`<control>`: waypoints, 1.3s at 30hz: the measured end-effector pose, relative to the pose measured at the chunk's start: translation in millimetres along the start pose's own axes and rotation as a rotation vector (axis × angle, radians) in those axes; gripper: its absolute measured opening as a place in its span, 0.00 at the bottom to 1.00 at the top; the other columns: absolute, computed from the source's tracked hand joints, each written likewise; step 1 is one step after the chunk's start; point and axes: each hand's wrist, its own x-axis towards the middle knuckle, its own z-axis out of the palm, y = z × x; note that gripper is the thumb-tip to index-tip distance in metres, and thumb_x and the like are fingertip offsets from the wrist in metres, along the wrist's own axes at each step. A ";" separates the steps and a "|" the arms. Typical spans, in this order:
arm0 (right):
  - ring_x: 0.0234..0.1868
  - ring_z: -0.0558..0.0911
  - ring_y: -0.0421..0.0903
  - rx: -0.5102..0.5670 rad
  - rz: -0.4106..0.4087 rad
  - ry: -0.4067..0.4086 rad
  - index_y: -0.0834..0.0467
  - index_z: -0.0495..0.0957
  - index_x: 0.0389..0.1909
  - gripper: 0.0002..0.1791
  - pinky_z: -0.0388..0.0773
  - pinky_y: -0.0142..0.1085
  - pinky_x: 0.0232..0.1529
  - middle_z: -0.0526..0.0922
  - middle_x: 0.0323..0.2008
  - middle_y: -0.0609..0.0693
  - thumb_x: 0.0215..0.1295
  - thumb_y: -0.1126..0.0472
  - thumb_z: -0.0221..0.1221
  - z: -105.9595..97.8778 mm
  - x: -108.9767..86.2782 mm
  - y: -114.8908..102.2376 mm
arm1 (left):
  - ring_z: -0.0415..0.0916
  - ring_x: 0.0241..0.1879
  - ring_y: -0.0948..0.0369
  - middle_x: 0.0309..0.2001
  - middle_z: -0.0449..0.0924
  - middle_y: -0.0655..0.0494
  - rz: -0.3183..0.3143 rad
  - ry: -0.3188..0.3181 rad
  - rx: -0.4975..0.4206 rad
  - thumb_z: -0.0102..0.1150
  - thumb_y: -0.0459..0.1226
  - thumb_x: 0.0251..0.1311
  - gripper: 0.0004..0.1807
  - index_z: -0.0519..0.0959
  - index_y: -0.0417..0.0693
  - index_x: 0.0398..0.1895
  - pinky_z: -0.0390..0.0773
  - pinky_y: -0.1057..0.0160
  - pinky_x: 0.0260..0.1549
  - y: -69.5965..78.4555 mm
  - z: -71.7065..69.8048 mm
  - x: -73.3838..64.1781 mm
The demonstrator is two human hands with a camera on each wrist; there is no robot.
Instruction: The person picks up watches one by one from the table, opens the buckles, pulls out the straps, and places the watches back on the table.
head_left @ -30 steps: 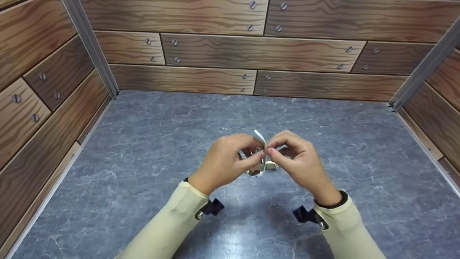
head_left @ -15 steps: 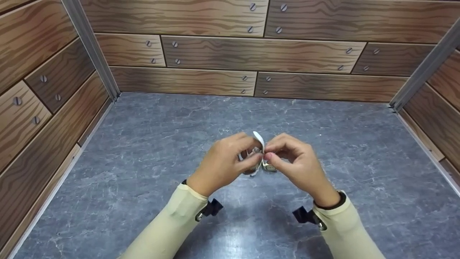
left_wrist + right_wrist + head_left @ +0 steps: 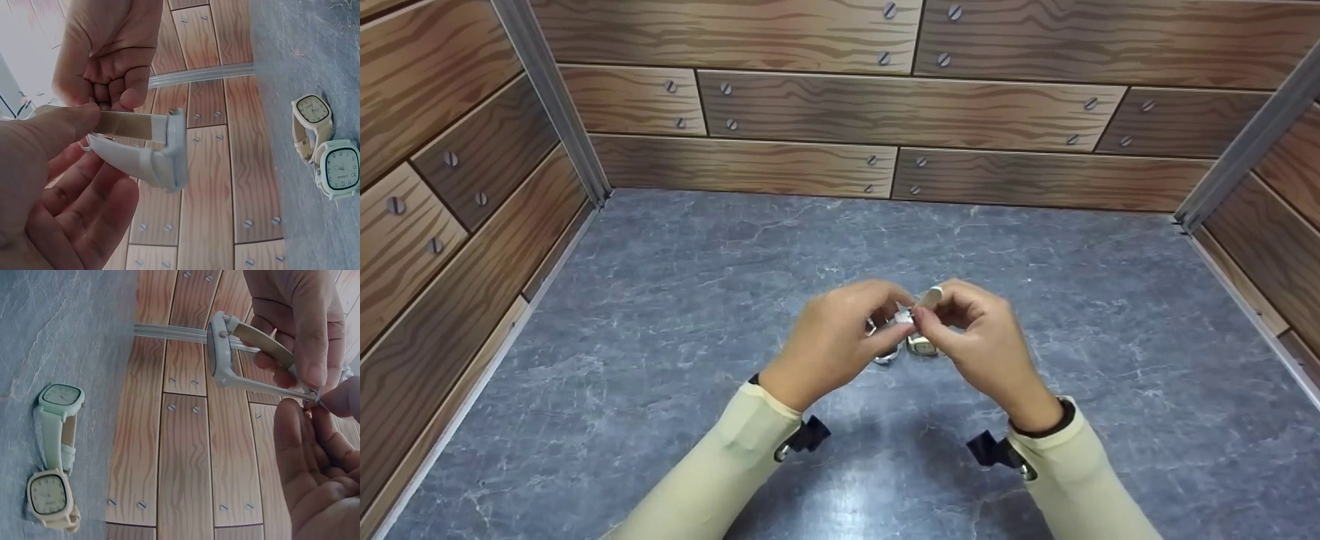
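A white wristwatch [image 3: 177, 149] hangs in the air between the two hands, its strap bent round into a loop. My left hand [image 3: 836, 334] pinches the strap between thumb and fingers. Facing it, my right hand [image 3: 986, 341] pinches the strap end, and the fingertips of both hands nearly meet. The strap's pale tip [image 3: 931, 297] pokes up beside the right fingers in the head view. In the right wrist view the watch case [image 3: 220, 349] shows from its side. Fingers mostly hide the buckle area.
A mint green watch [image 3: 53, 433] and a cream watch [image 3: 49, 495] lie close together on the grey marbled table [image 3: 720, 262], below the hands. Wood-patterned walls [image 3: 795, 109] enclose the table at the back and both sides.
The strap tip, which stood up between the hands, now leans right against the right fingers. Both hands have stayed in nearly the same place, with small finger shifts.
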 end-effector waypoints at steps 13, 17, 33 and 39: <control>0.29 0.82 0.45 0.092 0.004 -0.027 0.62 0.84 0.30 0.07 0.81 0.32 0.31 0.84 0.30 0.55 0.70 0.71 0.63 -3.0 1.8 1.6 | 0.81 0.41 0.66 0.42 0.82 0.59 -0.062 0.002 -0.051 0.67 0.39 0.69 0.05 0.84 0.51 0.44 0.80 0.71 0.40 3.5 -4.2 0.5; 0.28 0.81 0.44 0.100 0.009 -0.018 0.63 0.85 0.30 0.07 0.80 0.31 0.31 0.82 0.28 0.54 0.68 0.72 0.63 -4.3 1.6 0.1 | 0.80 0.41 0.66 0.41 0.82 0.59 -0.096 -0.021 -0.089 0.67 0.39 0.68 0.05 0.84 0.51 0.43 0.80 0.72 0.39 3.1 -6.3 1.7; 0.29 0.80 0.40 0.161 0.135 -0.105 0.70 0.82 0.40 0.04 0.79 0.30 0.31 0.84 0.33 0.55 0.68 0.71 0.65 -3.9 0.3 -1.5 | 0.77 0.37 0.65 0.37 0.79 0.56 -0.220 -0.166 -0.388 0.67 0.36 0.64 0.04 0.80 0.50 0.36 0.81 0.62 0.40 -0.1 -6.9 2.7; 0.35 0.84 0.44 0.185 0.120 -0.169 0.66 0.83 0.49 0.09 0.83 0.32 0.36 0.86 0.39 0.56 0.71 0.69 0.63 -4.9 0.0 -1.5 | 0.76 0.37 0.64 0.36 0.77 0.60 -0.232 -0.187 -0.426 0.66 0.35 0.63 0.04 0.78 0.51 0.35 0.78 0.65 0.39 -1.3 -7.4 2.3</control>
